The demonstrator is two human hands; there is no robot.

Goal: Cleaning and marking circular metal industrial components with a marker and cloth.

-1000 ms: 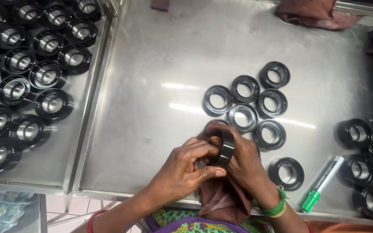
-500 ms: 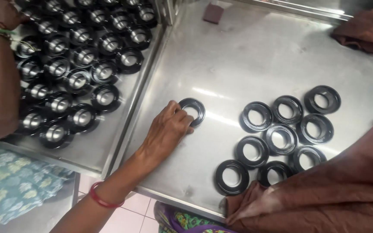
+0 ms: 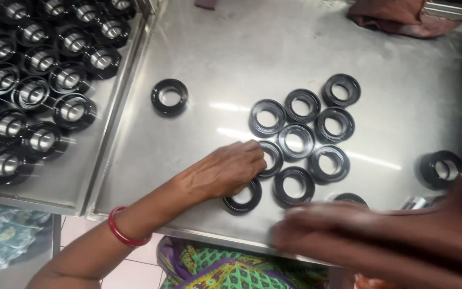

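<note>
Polished steel formed the table (image 3: 231, 48), glossy with reflections. Left hand (image 3: 223, 172) lay flat, its grip released, fingertips on a black rubber ring (image 3: 270, 158) near the front edge, within a cluster of round rings (image 3: 295, 140). Right hand (image 3: 380, 241) was blurred; its grip could not be told. One ring (image 3: 170, 96) lay apart toward the left edge.

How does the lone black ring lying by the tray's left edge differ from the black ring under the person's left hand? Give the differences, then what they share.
The lone ring lies apart from the others, untouched and fully in view. The ring under the left hand sits in the cluster, and the ring under the hand is touched by its fingertips and partly covered. Both are black, round and lie flat on the steel tray.
</note>
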